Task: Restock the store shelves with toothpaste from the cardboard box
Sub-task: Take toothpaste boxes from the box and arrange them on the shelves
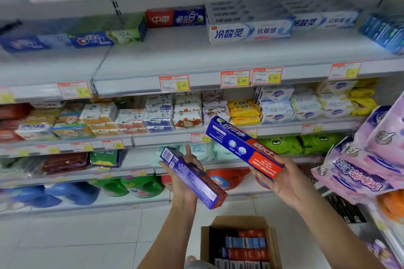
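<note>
Two toothpaste cartons in hand, both well below the toothpaste shelf (175, 54). Left hand (183, 172) cradling the purple-blue carton (192, 178), fingers curled round its middle; long axis slanting, barcode end up toward the shelf. Right hand (277, 179) gripping the red end of the blue-and-red carton (242, 148), fingers wrapped beneath, blue end aimed up-left at the shelf. Sits higher, so nearer the shelf, below the bare stretch in front of the matching carton (175, 16). Probably needs turning level, lengthwise along the shelf front. Cardboard box (204, 244) far below the shelf, more cartons inside.
</note>
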Action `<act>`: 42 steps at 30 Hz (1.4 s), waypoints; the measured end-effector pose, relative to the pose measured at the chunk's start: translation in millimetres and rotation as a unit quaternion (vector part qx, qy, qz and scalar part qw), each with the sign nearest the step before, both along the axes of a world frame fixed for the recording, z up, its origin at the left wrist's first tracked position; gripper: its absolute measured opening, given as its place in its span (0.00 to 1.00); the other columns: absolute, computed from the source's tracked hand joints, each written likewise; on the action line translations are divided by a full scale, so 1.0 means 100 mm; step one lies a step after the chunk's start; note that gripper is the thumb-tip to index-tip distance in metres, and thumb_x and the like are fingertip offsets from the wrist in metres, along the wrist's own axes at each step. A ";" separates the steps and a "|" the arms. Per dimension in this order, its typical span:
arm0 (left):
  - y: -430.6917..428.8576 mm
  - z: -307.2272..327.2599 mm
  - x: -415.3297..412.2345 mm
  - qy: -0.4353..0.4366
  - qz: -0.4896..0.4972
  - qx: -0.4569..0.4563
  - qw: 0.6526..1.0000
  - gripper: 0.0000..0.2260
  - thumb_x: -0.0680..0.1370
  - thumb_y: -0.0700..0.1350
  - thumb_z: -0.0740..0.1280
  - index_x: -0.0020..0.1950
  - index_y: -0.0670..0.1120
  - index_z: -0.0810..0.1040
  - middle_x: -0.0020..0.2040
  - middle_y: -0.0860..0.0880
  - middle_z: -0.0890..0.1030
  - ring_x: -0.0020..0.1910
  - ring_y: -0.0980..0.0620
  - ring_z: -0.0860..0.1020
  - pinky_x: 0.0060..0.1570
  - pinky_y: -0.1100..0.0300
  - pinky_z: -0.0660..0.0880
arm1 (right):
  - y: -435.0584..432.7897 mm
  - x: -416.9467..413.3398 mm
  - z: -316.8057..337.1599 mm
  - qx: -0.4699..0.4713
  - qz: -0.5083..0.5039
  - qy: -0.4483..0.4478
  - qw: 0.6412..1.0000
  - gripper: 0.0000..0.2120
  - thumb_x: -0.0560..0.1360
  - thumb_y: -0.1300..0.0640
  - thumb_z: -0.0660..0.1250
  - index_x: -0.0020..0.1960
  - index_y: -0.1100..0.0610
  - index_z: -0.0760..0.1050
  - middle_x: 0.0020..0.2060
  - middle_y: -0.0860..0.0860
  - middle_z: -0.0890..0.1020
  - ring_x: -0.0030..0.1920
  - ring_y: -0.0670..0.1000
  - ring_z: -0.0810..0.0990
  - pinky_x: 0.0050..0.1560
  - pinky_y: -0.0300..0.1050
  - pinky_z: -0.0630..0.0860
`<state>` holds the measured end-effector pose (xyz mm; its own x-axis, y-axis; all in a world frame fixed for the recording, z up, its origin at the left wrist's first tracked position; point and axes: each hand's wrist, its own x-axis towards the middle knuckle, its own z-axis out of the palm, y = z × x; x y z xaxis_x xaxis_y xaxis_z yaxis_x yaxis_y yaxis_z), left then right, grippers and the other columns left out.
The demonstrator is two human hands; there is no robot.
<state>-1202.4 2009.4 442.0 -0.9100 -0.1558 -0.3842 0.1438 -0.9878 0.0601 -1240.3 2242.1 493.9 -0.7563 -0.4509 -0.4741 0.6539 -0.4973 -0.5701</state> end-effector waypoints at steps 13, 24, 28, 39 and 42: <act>-0.24 0.23 -0.17 -0.005 -0.059 -0.029 0.998 0.25 0.71 0.59 0.70 0.62 0.45 0.75 0.52 0.47 0.81 0.48 0.49 0.81 0.49 0.55 0.80 | -0.18 -0.20 0.12 0.008 0.003 0.029 1.000 0.50 0.45 0.52 0.86 0.63 0.60 0.70 0.50 0.63 0.83 0.48 0.61 0.84 0.39 0.46 0.83; -0.15 0.36 -0.48 -0.167 -0.137 -0.171 0.961 0.19 0.75 0.60 0.66 0.52 0.45 0.77 0.39 0.44 0.82 0.36 0.47 0.80 0.37 0.54 0.79 | -0.13 -0.29 0.26 -0.013 -0.016 0.014 1.000 0.49 0.43 0.51 0.86 0.61 0.60 0.73 0.48 0.62 0.83 0.45 0.58 0.84 0.34 0.43 0.82; -0.11 0.39 -0.46 -0.152 -0.153 -0.179 0.960 0.13 0.77 0.52 0.65 0.53 0.42 0.75 0.38 0.44 0.82 0.33 0.48 0.80 0.38 0.56 0.78 | -0.09 -0.28 0.30 -0.017 -0.012 0.010 1.000 0.48 0.42 0.52 0.86 0.59 0.60 0.74 0.47 0.62 0.83 0.42 0.57 0.84 0.31 0.42 0.81; 0.05 0.50 -0.58 -0.152 -0.144 -0.209 0.955 0.17 0.79 0.51 0.61 0.64 0.42 0.70 0.49 0.39 0.80 0.47 0.42 0.79 0.37 0.52 0.81 | -0.13 -0.18 0.34 0.087 -0.016 0.119 0.989 0.43 0.49 0.52 0.84 0.62 0.60 0.74 0.52 0.60 0.82 0.47 0.57 0.84 0.38 0.44 0.81; 0.11 0.53 -0.62 -0.151 -0.136 -0.208 0.957 0.19 0.80 0.52 0.60 0.67 0.42 0.69 0.56 0.38 0.79 0.47 0.43 0.79 0.38 0.51 0.81 | -0.18 -0.08 0.45 0.207 -0.001 0.249 0.946 0.25 0.62 0.50 0.78 0.58 0.50 0.79 0.54 0.53 0.82 0.52 0.50 0.83 0.40 0.40 0.80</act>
<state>-1264.2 2020.1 494.7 -0.7955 -0.1256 -0.5927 -0.2017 -0.8676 0.4545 -1248.2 2224.3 539.3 -0.9334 -0.3020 -0.1937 0.2512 -0.1650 -0.9538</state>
